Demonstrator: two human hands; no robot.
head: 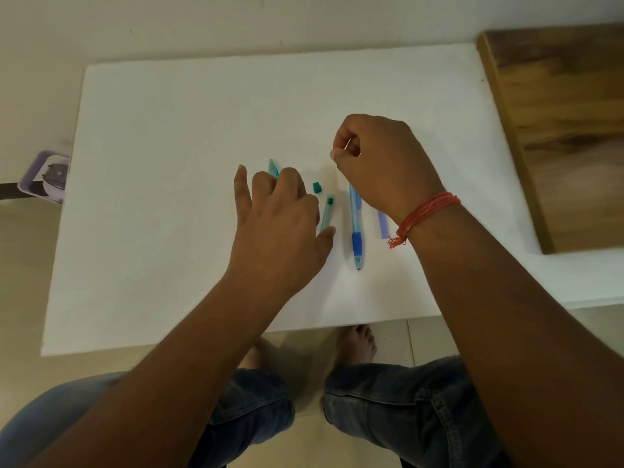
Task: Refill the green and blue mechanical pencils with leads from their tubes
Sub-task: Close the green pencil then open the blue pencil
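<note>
On the white board (169, 197) my left hand (280, 224) hovers with spread fingers over the green pencil (274, 166), only its far end showing. The green lead tube (327, 214) lies by my left thumb, its green cap (316, 187) off and lying a little beyond it. The blue pencil (355, 231) lies lengthwise to the right, tip toward me. A pale purple-blue lead tube (382, 226) peeks out under my right wrist. My right hand (381, 163) is raised above the blue pencil's far end, thumb and forefinger pinched on what looks like a thin lead (347, 144).
A wooden board (560, 130) lies at the right on the counter. A purple tray (44, 177) with dark items sits past the left edge. My knees and bare feet (358, 342) are below the white board's near edge.
</note>
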